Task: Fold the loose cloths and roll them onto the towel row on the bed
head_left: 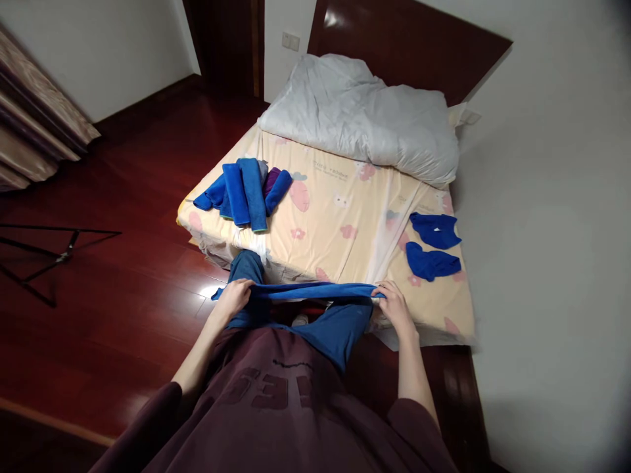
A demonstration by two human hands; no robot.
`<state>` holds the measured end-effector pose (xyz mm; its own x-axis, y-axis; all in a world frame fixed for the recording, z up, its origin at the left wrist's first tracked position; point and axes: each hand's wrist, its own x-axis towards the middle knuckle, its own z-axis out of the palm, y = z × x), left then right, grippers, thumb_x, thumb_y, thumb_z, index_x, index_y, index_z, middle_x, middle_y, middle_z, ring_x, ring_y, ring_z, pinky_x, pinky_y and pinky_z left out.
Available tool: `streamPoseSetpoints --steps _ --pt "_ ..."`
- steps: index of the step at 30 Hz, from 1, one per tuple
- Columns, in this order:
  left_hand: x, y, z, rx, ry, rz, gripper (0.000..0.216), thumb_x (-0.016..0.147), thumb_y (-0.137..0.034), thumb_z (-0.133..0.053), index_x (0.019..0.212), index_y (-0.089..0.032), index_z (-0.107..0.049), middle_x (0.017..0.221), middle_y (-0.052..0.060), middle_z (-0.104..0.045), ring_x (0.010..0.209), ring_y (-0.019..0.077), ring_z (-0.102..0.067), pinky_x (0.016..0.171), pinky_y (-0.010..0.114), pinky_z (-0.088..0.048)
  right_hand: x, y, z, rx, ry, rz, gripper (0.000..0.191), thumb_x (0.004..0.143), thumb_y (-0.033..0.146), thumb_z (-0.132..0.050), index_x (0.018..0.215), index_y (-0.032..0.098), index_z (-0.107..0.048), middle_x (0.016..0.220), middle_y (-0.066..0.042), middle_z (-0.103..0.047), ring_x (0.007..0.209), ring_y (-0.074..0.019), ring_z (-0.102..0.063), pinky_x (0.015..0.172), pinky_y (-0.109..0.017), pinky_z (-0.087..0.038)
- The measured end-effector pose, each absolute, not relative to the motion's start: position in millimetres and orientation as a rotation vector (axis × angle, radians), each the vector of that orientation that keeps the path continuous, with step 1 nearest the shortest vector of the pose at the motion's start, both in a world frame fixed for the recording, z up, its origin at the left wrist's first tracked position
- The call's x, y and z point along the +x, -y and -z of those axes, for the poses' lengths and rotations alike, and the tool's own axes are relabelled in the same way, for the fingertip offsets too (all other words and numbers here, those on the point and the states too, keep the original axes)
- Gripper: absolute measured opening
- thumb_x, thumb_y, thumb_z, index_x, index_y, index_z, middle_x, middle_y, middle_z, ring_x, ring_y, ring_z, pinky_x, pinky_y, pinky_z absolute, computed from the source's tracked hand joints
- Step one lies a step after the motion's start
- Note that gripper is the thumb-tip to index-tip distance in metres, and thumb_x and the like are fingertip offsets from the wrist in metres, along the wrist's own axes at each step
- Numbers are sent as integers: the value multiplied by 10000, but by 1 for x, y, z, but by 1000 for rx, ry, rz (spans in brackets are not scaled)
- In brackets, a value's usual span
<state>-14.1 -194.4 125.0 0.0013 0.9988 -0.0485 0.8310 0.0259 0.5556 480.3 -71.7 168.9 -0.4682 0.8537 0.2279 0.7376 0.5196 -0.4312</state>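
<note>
A blue towel (pixel 310 290) is stretched lengthwise between my hands, just in front of the bed's near edge and above my knees. My left hand (pixel 238 295) is closed around one end, and a short bit of cloth pokes out past it. At the other end my right hand (pixel 391 299) pinches the cloth between thumb and fingers. On the left side of the bed lies a pile of folded towels (pixel 254 194), mostly blue with a purple one among them. Two crumpled blue cloths (pixel 434 260) rest near the bed's right edge.
The bed (pixel 340 213) has a cream sheet with strawberry prints. A bunched grey-white quilt (pixel 365 118) lies by the dark wooden headboard (pixel 394 39). A black metal stand (pixel 64 253) is on the red wooden floor at left, below a curtain (pixel 34 118). A wall runs along the right.
</note>
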Motion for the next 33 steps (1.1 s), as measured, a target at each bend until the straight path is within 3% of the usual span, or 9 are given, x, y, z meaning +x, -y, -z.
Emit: streamPoseSetpoints --steps 5,10,14,18,21,26,30,33 --pt "-40 190 -159 1843 -2116 -894 394 957 -164 -405 1204 -181 -712 1189 123 -714 1090 228 -672 1014 330 -507 498 91 -170 -1352 2198 -206 376 690 8 -444 793 261 -703 1044 -70 -700 1034 -282 -640 940 -465 -540" --pt "-38 171 -177 1999 -2037 -843 402 975 -151 -387 1239 -192 -687 1206 128 -680 1150 245 -621 1033 339 -487 514 112 -170 -1433 2057 -113 333 812 80 -493 864 280 -753 1014 -69 -720 1009 -282 -678 937 -467 -562" --pt "-34 166 -175 2046 -2011 -817 391 986 -168 -366 1222 -182 -677 1170 136 -673 1128 255 -610 1010 346 -487 522 148 -163 -1466 2039 -254 195 878 219 -593 933 287 -767 1019 -69 -744 976 -293 -711 925 -486 -585" --pt "-40 169 -167 1951 -2137 -724 345 1025 -268 -375 1143 -183 -687 1016 110 -676 946 229 -660 847 301 -511 514 191 -146 -1553 1953 -448 184 934 321 -591 956 284 -770 1022 -79 -764 940 -294 -743 869 -481 -623" --pt "-52 173 -162 1932 -2090 -675 308 1012 -351 -446 1063 -198 -708 982 94 -685 867 209 -682 760 267 -506 508 210 -131 -1617 1832 -419 227 956 359 -566 926 282 -777 977 -81 -778 882 -289 -762 830 -470 -644" --pt "-78 183 -158 1976 -1741 -618 325 943 -443 -504 1003 -230 -743 976 77 -723 865 208 -705 791 266 -531 516 218 -120 -1688 1734 -328 258 978 371 -545 914 264 -770 958 -84 -787 875 -276 -766 858 -439 -636" --pt "-95 194 -144 1937 -1788 -577 369 908 -460 -472 971 -244 -765 996 87 -748 894 233 -710 832 299 -548 524 216 -125 -1785 1627 -198 241 961 394 -602 1026 230 -766 1004 -100 -793 910 -276 -767 881 -419 -621" --pt "-106 202 -128 1914 -1792 -470 372 851 -513 -490 834 -253 -755 886 99 -755 829 258 -700 785 326 -551 527 215 -131 -1747 1653 -187 263 988 377 -562 1003 233 -782 1027 -97 -792 931 -261 -760 928 -413 -603"
